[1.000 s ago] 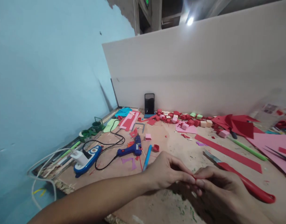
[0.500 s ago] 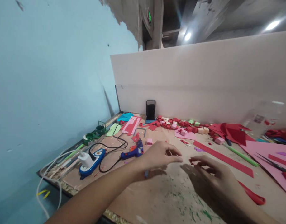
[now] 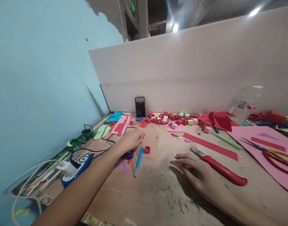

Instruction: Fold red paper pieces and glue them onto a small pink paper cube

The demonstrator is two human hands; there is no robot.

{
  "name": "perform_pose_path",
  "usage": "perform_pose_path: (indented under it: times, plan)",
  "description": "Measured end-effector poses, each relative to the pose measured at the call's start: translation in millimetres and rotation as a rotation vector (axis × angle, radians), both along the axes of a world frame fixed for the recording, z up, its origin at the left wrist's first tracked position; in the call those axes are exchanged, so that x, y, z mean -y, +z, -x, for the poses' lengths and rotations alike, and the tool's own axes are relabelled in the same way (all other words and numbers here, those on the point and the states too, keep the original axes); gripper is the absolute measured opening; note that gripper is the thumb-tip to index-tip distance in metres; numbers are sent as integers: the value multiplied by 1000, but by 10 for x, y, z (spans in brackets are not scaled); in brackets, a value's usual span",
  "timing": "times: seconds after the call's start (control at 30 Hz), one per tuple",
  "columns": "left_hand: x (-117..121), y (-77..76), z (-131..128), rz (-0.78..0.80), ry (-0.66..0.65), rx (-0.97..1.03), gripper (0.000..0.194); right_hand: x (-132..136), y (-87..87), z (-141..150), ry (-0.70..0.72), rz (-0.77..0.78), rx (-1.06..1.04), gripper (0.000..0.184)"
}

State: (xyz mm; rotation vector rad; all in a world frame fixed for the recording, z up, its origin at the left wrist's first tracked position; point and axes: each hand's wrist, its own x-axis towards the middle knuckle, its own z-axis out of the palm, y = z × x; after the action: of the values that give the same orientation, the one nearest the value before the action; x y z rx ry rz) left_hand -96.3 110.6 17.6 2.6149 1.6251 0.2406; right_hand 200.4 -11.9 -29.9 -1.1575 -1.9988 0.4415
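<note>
My left hand point(image 3: 132, 140) reaches forward over the left middle of the table, fingers curled downward. What lies under its fingertips, if anything, is hidden. Beneath that wrist the blue glue gun point(image 3: 129, 155) shows only in part. Just right of it lie a blue pen point(image 3: 138, 161) and a small red paper box point(image 3: 147, 149). My right hand point(image 3: 193, 168) hovers low over or rests on the board, fingers stretched and slightly bent, with nothing visible in them. Beside its fingers lies a red-handled knife point(image 3: 222, 169), its blade pointing toward the long red paper strip point(image 3: 211, 147).
Small paper cubes point(image 3: 173, 119) line the back below the white partition point(image 3: 169, 78), near a standing phone point(image 3: 140, 107). Scissors point(image 3: 267, 150) lie on pink paper point(image 3: 242, 133) at right, a clear bottle point(image 3: 246, 103) behind. A power strip point(image 3: 77, 171) with cables sits left.
My left hand has moved left and forward, uncovering the blue pen and red box. My right hand has spread its fingers and shifted off the knife. The view has swung right.
</note>
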Motion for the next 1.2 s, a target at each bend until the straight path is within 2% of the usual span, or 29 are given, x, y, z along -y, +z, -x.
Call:
perform_pose_path:
  times: [0.07, 0.13, 0.27, 0.3, 0.37, 0.4, 0.5, 0.63, 0.73, 0.8, 0.87, 1.07, 1.2]
  plan:
    - [-2, 15, -23, 27, 33, 87, 22, 28, 36, 22, -1, -47, 1, 32]
    - [94, 77, -107, 63, 55, 203, 24, 45, 62, 26, 11, -71, 9, 32]
    - [548, 167, -453, 243, 4, 455, 31, 69, 32, 13, 33, 55, -52, 27]
    - [680, 161, -554, 292, -2, 550, 32, 80, 9, 16, 46, 100, -92, 29]
    - [914, 119, -735, 481, 43, 995, 30, 110, -33, 38, 67, 166, -186, 34]
    - [1004, 91, -806, 528, 55, 1130, 28, 128, -46, 54, 71, 184, -226, 34]
    - [1158, 9, -927, 635, 82, 1344, 26, 173, -34, 104, 54, 153, -301, 27]
    - [1187, -80, -919, 655, 46, 1387, 19, 192, 43, 132, 139, 29, -281, 13]
    - [1176, -129, -858, 601, -42, 1386, 30, 199, 68, 122, 203, -78, -281, 27]
    - [1171, -145, -823, 574, -119, 1360, 42, 208, 73, 106, 232, -74, -290, 34]
    - [1172, -147, -806, 546, -164, 1330, 47, 217, 82, 86, 228, -42, -300, 34]
    - [1197, -136, -837, 311, -177, 1211, 29, 222, 129, 58, 207, -27, -293, 32]
    - [1180, -151, -790, 125, -289, 1054, 32, 219, 129, 62, 216, -31, -291, 33]
